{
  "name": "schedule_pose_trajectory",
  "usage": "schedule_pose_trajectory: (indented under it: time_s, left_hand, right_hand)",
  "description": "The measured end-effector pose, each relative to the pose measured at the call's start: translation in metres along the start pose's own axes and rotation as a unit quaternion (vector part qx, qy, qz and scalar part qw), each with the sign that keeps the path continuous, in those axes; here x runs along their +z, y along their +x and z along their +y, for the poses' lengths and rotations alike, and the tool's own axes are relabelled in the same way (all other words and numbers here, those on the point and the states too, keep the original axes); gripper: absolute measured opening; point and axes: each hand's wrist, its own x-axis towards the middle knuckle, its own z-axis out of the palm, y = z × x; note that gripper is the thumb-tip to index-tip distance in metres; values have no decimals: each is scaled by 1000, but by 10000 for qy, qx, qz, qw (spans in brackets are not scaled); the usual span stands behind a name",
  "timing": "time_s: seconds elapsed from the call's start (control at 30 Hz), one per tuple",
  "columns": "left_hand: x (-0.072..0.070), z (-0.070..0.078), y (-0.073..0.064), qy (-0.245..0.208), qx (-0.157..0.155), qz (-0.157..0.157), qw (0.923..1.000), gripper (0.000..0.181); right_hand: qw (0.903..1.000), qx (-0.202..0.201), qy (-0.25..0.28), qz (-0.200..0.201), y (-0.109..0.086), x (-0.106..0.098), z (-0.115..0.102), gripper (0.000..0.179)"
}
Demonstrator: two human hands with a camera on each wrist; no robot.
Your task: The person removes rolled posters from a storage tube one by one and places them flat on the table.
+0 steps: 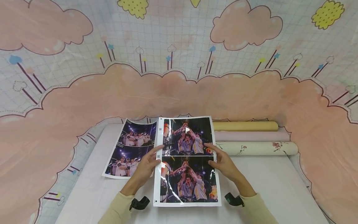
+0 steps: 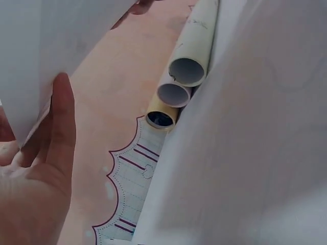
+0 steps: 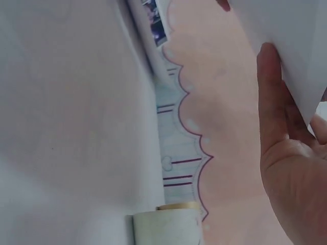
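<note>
Both hands hold up a glossy photo print [image 1: 188, 179] by its two long sides, above the white table. It carries two like pictures of people raising a trophy, one over the other, with a white border. On its left edge the left hand [image 1: 146, 163] pinches the sheet between thumb and fingers. The right hand [image 1: 223, 160] grips the opposite edge at about the same height. From both wrist views the plain white back of the print [image 2: 61, 35] shows, with fingers lying behind it. A second photo print [image 1: 123, 158], showing a group in white shirts, lies behind the left hand, partly covered.
At the table's back right lie three rolls side by side: a yellow roll [image 1: 246, 126], a pale pink roll [image 1: 251, 136] and a cream roll with flowers [image 1: 260, 148]. The white table [image 1: 265, 186] borders a pink cloud-patterned cloth [image 1: 195, 96] behind and at the sides.
</note>
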Motion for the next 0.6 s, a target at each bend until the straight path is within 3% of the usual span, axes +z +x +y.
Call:
schedule_pose_trajectory:
  time_s: [0.17, 0.3, 0.4, 0.6]
  left_hand:
    - [-1, -1, 0, -519, -215, -149, 9983, 62]
    - [-2, -2, 0, -747, -270, -210, 9966, 64]
    - [-2, -3, 1, -635, -247, -205, 9975, 64]
    - [-2, -4, 4, 267, -265, 41, 9993, 66]
  right_hand:
    - [9975, -18, 693, -140, 1, -1, 7, 70]
    - [9881, 32, 1495, -355, 2, 0, 11, 75]
    - [9839, 10, 1751, -371, 3, 1, 13, 78]
    - [9904, 423, 1316, -44, 6, 5, 16, 84]
